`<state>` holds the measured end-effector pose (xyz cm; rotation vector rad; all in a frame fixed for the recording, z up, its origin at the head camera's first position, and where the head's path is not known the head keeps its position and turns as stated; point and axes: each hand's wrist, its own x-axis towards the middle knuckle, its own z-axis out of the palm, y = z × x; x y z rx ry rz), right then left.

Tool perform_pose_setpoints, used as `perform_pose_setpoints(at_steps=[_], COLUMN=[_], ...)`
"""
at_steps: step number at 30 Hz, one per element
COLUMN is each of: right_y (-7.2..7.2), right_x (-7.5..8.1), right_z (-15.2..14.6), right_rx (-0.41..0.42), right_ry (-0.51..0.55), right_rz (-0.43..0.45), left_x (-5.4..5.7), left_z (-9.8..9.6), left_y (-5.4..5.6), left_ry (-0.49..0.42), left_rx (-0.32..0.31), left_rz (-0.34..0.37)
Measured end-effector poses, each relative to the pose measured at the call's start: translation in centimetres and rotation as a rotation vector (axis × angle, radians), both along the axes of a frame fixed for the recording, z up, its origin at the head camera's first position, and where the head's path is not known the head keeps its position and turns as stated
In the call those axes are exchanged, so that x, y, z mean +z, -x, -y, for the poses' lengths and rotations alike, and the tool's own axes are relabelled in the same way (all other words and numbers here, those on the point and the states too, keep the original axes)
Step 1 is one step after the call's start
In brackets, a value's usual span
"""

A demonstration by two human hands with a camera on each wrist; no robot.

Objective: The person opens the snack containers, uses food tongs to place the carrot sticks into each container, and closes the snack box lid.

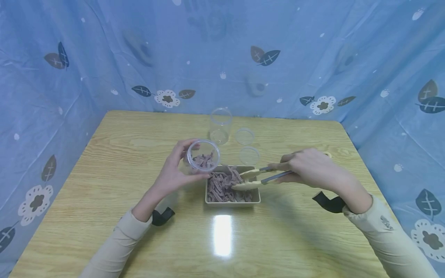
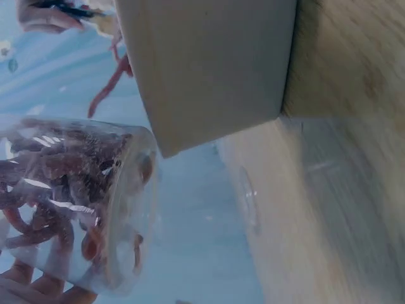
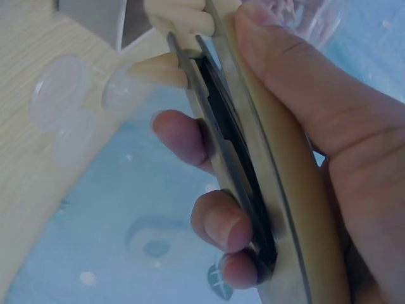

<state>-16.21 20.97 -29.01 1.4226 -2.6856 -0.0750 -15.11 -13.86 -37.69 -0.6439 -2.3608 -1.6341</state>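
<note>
My left hand (image 1: 171, 172) grips a clear round jar (image 1: 218, 157), tilted with its mouth toward the head camera. Brown dried-looking strips (image 2: 50, 168) lie inside the jar. Just right of it and lower stands a beige rectangular box (image 1: 233, 204), holding more of these strips (image 1: 219, 188). The right hand (image 1: 313, 168) holds tongs (image 1: 276, 177) with cream tips and handles, thumb on one arm and fingers on the other. Their spread tips reach into the box at the strips. In the left wrist view, a strip (image 2: 109, 87) sticks out past the box's edge.
Behind the box stands a second clear jar (image 1: 220, 125), upright. Two clear round lids, a farther one (image 1: 245, 136) and a nearer one (image 1: 249, 155), lie beside it on the wood-grain table (image 1: 139, 154). A blue patterned curtain (image 1: 222, 58) encloses the back and sides.
</note>
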Motion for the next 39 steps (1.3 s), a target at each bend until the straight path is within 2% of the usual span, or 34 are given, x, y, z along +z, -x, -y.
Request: perform_pose_setpoints(at_steps=[5, 15, 18, 24, 30, 34, 39], right_y=[0.0, -0.3, -0.4, -0.6, -0.6, -0.2, 0.2], right_x=[-0.3, -0.4, -0.4, -0.1, 1.4, 2.2, 2.5], right_z=[-1.0, -2.1, -2.4, -3.0, -3.6, -3.1, -1.8], right_rx=[-0.027, 0.026, 0.026, 0.041, 0.072, 0.075, 0.049], right_ry=[0.058, 0.17, 0.185, 0.214, 0.291, 0.289, 0.236], right_rz=[0.043, 0.073, 0.091, 0.103, 0.096, 0.085, 0.038], left_x=[0.5, 1.1, 1.3, 1.4, 1.5, 1.7, 2.0], left_z=[0.3, 0.3, 0.0, -0.4, -0.8, -1.3, -2.1], left_y=[-0.2, -0.6, -0.8, -0.9, -0.8, -0.8, -0.9], left_ry=[0.094, 0.377, 0.434, 0.497, 0.554, 0.555, 0.52], left_rx=[0.019, 0.016, 0.009, -0.016, -0.034, -0.048, -0.077], left_rz=[-0.031, -0.141, -0.162, -0.207, -0.254, -0.247, -0.217])
